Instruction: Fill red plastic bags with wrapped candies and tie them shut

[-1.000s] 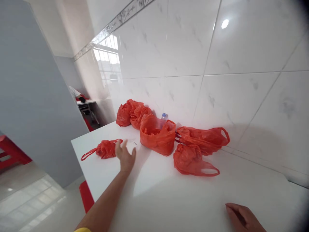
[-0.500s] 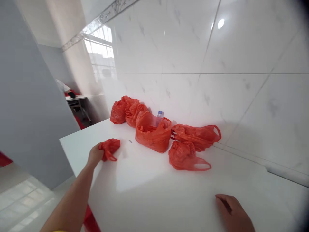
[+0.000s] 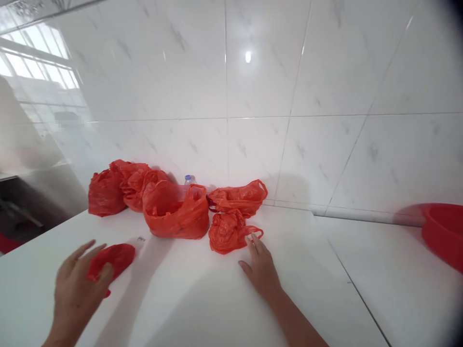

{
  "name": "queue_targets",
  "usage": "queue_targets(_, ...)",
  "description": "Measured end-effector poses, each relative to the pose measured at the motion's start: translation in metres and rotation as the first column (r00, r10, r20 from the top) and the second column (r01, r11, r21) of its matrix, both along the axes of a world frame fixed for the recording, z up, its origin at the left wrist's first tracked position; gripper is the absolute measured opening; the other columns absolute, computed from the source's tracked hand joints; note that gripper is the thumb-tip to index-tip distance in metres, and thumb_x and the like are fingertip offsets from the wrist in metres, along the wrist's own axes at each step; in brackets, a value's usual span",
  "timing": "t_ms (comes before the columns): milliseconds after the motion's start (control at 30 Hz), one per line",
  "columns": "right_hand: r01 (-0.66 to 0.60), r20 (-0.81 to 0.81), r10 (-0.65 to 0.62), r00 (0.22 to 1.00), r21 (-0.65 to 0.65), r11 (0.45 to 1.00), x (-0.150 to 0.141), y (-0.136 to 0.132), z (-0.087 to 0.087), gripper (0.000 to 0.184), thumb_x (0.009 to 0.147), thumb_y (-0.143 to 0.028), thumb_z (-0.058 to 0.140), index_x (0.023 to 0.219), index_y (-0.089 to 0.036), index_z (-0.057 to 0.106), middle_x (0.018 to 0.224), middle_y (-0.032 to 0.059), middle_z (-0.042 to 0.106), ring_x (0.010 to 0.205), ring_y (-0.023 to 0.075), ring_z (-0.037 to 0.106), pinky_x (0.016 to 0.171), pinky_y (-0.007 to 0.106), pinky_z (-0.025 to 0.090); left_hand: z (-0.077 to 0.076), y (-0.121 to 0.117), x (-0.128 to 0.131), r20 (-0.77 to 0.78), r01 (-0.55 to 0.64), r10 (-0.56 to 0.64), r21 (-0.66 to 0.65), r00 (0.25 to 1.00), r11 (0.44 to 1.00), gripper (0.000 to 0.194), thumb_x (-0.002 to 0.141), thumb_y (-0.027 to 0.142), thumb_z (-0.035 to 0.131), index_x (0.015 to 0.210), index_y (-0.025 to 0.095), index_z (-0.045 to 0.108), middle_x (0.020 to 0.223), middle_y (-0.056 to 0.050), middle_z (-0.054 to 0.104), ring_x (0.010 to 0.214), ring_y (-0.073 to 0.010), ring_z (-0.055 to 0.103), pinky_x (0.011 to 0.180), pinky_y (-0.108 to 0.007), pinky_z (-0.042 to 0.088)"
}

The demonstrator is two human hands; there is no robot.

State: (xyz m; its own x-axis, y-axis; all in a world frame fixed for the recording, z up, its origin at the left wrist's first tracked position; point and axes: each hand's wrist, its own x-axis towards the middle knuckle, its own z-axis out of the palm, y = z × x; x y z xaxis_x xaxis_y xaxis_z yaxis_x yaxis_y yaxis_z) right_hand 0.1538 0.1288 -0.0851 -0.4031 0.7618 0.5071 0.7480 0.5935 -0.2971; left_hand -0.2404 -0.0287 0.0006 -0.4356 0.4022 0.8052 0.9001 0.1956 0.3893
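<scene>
At the left of the table, my left hand (image 3: 77,284) has its thumb and fingers apart beside a small red plastic bag (image 3: 121,260). Part of that bag is behind the fingers, and whether they touch it is unclear. My right hand (image 3: 264,272) is open, its fingertips at the handle loop of a crumpled red plastic bag (image 3: 226,232); I cannot tell if they touch. Just behind lies another red bag (image 3: 238,198) with its handle toward the right. A larger red bag (image 3: 177,219) stands between the hands with its top gaping.
More bulging red bags (image 3: 106,193) sit against the tiled wall (image 3: 260,96) at the back left. A bottle with a blue cap (image 3: 188,179) shows behind the larger bag. A red basin (image 3: 443,238) is at the far right, beyond a seam in the white table (image 3: 202,299).
The view has swung right, bringing the red basin in. My left hand gripped the small bag half a second ago and its fingers are now apart. My right hand has reached forward and opened.
</scene>
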Motion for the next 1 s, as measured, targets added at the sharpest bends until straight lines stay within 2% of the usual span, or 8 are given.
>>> queue_targets(100, -0.056, 0.042, 0.057, 0.997, -0.022, 0.998, -0.006, -0.003, 0.004, 0.063, 0.084, -0.039, 0.053, 0.140, -0.018, 0.033, 0.137, 0.0129, 0.044, 0.128, 0.0304, 0.035, 0.103, 0.046, 0.030, -0.004, 0.027, 0.053, -0.027, 0.260, -0.264, -0.108, 0.964, 0.959, 0.025, 0.076, 0.036, 0.052, 0.098, 0.031, 0.062, 0.107, 0.000, 0.065, 0.099, -0.0245, 0.061, 0.089, -0.044, 0.050)
queue_targets(233, -0.098, 0.029, 0.101, 0.994, -0.095, 0.991, -0.004, -0.020, 0.015, 0.034, 0.079, -0.032, 0.061, 0.111, -0.021, 0.060, 0.103, 0.0078, 0.060, 0.101, 0.0252, 0.050, 0.093, 0.041, 0.036, -0.017, 0.078, 0.123, 0.109, 0.609, -0.601, -0.202, 0.792, 0.767, 0.022, 0.082, 0.030, 0.050, 0.099, 0.024, 0.063, 0.110, -0.006, 0.063, 0.102, -0.0213, 0.060, 0.085, -0.036, 0.051)
queue_targets(333, -0.149, 0.031, 0.153, 0.988, -0.104, 0.983, -0.001, -0.043, 0.017, 0.014, 0.075, -0.030, 0.066, 0.087, -0.023, 0.064, 0.091, 0.0040, 0.057, 0.092, 0.0225, 0.049, 0.088, 0.039, 0.037, -0.025, 0.109, 0.179, 0.184, 0.685, -0.660, -0.210, 0.728, 0.697, 0.034, 0.083, 0.032, 0.053, 0.116, 0.025, 0.058, 0.129, -0.009, 0.052, 0.120, -0.0232, 0.048, 0.101, -0.042, 0.040)
queue_targets(467, -0.199, 0.034, 0.203, 0.979, -0.095, 0.975, 0.010, -0.074, 0.008, 0.012, 0.071, -0.031, 0.069, 0.078, -0.024, 0.063, 0.085, 0.0022, 0.056, 0.089, 0.0219, 0.048, 0.083, 0.038, 0.038, -0.036, 0.134, 0.232, 0.379, 0.691, -0.586, -0.270, 0.716, 0.670, 0.074, 0.059, 0.031, 0.075, 0.128, 0.026, 0.050, 0.141, -0.011, 0.040, 0.130, -0.0335, 0.033, 0.106, -0.052, 0.027)
queue_targets(567, -0.129, 0.016, 0.131, 0.991, -0.093, 0.987, 0.031, -0.081, 0.001, 0.004, 0.077, -0.025, 0.063, 0.074, -0.022, 0.063, 0.077, 0.0020, 0.056, 0.079, 0.0198, 0.050, 0.075, 0.035, 0.040, -0.045, 0.143, 0.240, 0.581, 0.742, -0.571, -0.087, 0.580, 0.664, 0.057, 0.057, 0.021, 0.071, 0.113, 0.026, 0.060, 0.128, -0.007, 0.052, 0.122, -0.0306, 0.042, 0.105, -0.047, 0.027)
queue_targets(733, 0.010, -0.056, -0.016, 0.998, -0.111, 0.994, 0.067, -0.068, 0.004, 0.019, 0.085, -0.016, 0.049, 0.077, -0.021, 0.065, 0.072, 0.0027, 0.060, 0.072, 0.0189, 0.053, 0.071, 0.035, 0.044, -0.055, 0.145, 0.225, 0.740, 0.699, -0.538, 0.130, 0.404, 0.704, 0.034, 0.067, 0.026, 0.064, 0.099, 0.021, 0.057, 0.097, -0.004, 0.061, 0.091, -0.0220, 0.058, 0.089, -0.038, 0.043)
queue_targets(900, -0.090, -0.046, 0.088, 0.995, -0.042, 0.995, 0.063, -0.071, 0.015, 0.016, 0.086, -0.019, 0.049, 0.085, -0.021, 0.065, 0.074, 0.0033, 0.058, 0.073, 0.0191, 0.054, 0.070, 0.036, 0.047, -0.057, 0.142, 0.220, 0.802, 0.694, -0.581, 0.340, 0.138, 0.634, 0.037, 0.070, 0.039, 0.067, 0.099, 0.020, 0.054, 0.091, -0.002, 0.063, 0.081, -0.0177, 0.061, 0.074, -0.029, 0.049)
queue_targets(1000, -0.176, -0.057, 0.185, 0.981, 0.133, 0.975, 0.054, -0.087, 0.023, 0.033, 0.083, -0.022, 0.055, 0.115, -0.022, 0.057, 0.110, 0.0104, 0.055, 0.101, 0.0251, 0.052, 0.082, 0.040, 0.047, -0.060, 0.142, 0.220, 0.800, 0.684, -0.599, 0.449, -0.022, 0.574, 0.038, 0.071, 0.043, 0.066, 0.100, 0.020, 0.055, 0.093, -0.005, 0.066, 0.083, -0.0185, 0.063, 0.076, -0.031, 0.050)
